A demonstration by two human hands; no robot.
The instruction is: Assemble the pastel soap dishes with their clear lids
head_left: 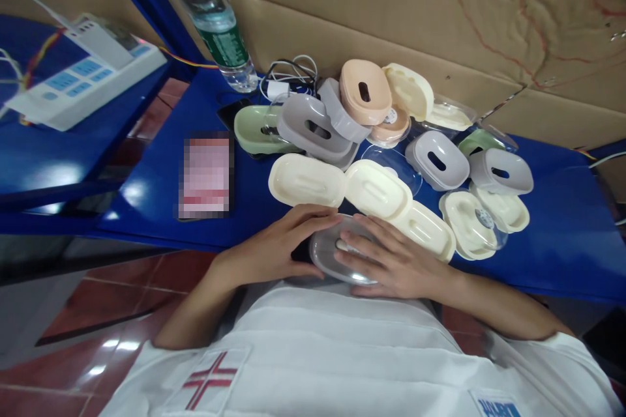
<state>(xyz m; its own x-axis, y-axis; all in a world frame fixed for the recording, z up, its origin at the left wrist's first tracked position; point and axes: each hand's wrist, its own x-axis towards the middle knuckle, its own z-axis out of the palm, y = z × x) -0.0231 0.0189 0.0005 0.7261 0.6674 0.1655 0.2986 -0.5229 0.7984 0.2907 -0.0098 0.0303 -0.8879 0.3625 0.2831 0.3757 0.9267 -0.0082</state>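
An oval plastic box with a clear lid, greyish and like a soap box, is between my two hands at the table's front edge, close to my body. My left hand curls around its left end, thumb low and fingers along the far rim. Across the top and right end lies my right hand, its fingers over the lid and hiding part of it. Just beyond are cream oval trays, one of them partly behind my right hand.
Slotted oval shells in grey, peach and green are piled at the back. A water bottle stands back left, near cables. A blurred-out phone lies left on the blue table. A power strip rests farther left.
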